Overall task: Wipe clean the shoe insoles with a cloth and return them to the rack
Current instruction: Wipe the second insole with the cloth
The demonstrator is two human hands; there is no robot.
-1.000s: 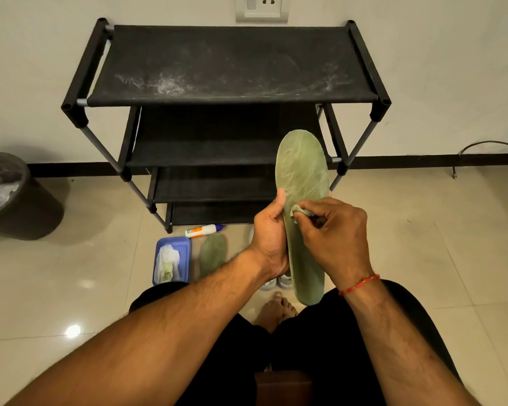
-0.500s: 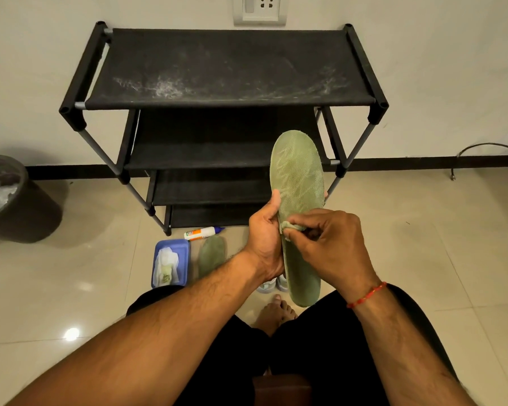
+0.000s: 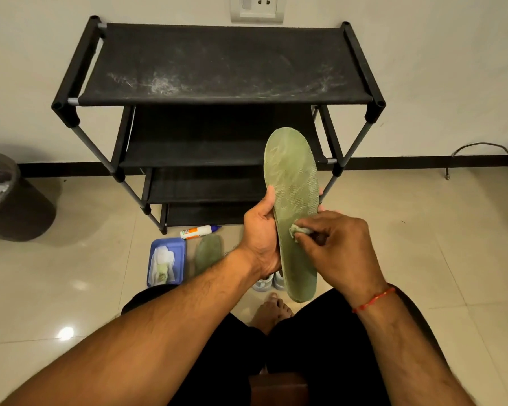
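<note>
Before dusty rack, green mesh-textured insole.

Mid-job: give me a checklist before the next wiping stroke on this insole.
1. Left hand grips the insole by its edge: ok.
2. Right hand pinches the cloth against it: ok.
3. Insole's toe half free of marks: not ok, pale streaks show.
4. Insole's back face clean: cannot tell, hidden.
5. Second insole within sight: ok.
6. Rack top shelf clean for the return: not ok, dusty smears.

Left hand grips, thumb up; right hand apparently pinches, fingers curled.
</note>
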